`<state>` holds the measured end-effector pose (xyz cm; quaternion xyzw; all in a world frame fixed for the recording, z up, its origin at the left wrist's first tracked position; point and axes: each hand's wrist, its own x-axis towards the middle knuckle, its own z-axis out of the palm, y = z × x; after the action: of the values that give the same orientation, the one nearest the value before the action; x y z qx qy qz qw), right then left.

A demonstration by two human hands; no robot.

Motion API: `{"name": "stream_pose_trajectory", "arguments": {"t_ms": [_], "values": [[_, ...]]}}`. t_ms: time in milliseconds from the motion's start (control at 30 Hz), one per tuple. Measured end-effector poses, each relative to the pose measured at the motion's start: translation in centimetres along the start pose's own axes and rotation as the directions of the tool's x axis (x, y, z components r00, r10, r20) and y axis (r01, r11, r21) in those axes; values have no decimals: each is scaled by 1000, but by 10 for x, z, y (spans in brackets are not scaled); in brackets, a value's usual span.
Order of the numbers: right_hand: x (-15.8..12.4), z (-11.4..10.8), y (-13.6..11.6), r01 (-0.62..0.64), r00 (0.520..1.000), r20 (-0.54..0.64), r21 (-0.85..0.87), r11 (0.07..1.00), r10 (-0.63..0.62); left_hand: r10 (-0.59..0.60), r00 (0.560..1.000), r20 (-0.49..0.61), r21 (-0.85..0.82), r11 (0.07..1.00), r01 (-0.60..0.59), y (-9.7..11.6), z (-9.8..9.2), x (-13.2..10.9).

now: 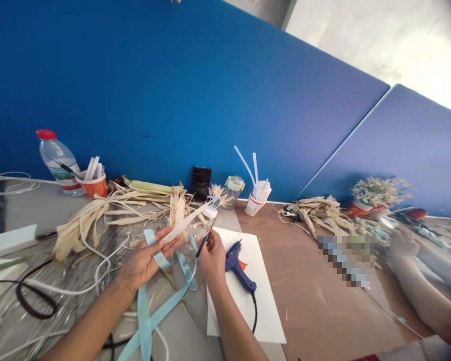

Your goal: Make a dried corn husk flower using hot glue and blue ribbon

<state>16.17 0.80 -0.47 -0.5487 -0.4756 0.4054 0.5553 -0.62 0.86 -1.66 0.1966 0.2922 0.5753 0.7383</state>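
Note:
My left hand is palm up, thumb against the fingers, gripping a pale corn husk strip that points up and right. A light blue ribbon loops around its fingers and trails down over the table. Close by on the right, my right hand is closed on a slim dark tool; its exact kind is unclear. The tool's tip points up, apart from the strip. A blue hot glue gun lies beside my right hand on a white sheet.
Dried corn husks and white cables clutter the left. Along the blue partition stand a bottle, an orange cup, a jar and a cup with glue sticks. Another person's arms reach in at right.

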Motion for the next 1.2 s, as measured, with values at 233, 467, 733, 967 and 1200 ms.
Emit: {"name": "stream_pose_trajectory", "arguments": {"t_ms": [233, 467, 733, 967, 1200], "values": [[-3, -10, -4, 74, 980, 175, -754, 652, 91, 103, 993, -58, -55, 993, -106, 11, 1, 0], [-9, 6, -23, 298, 917, 352, -917, 264, 186, 108, 992, -63, -78, 991, -113, 13, 1, -1], [4, 38, -56, 542, 790, 497, -840, -30, 359, 114, 992, -59, -117, 986, -120, 12, -4, 3], [18, 50, -69, 614, 525, 613, -753, 236, 590, 96, 991, -98, -129, 986, -108, 12, -5, 4], [48, 42, -69, 568, 645, 583, -798, 201, 494, 66, 989, -132, -148, 985, -86, 14, 2, 1]]}}
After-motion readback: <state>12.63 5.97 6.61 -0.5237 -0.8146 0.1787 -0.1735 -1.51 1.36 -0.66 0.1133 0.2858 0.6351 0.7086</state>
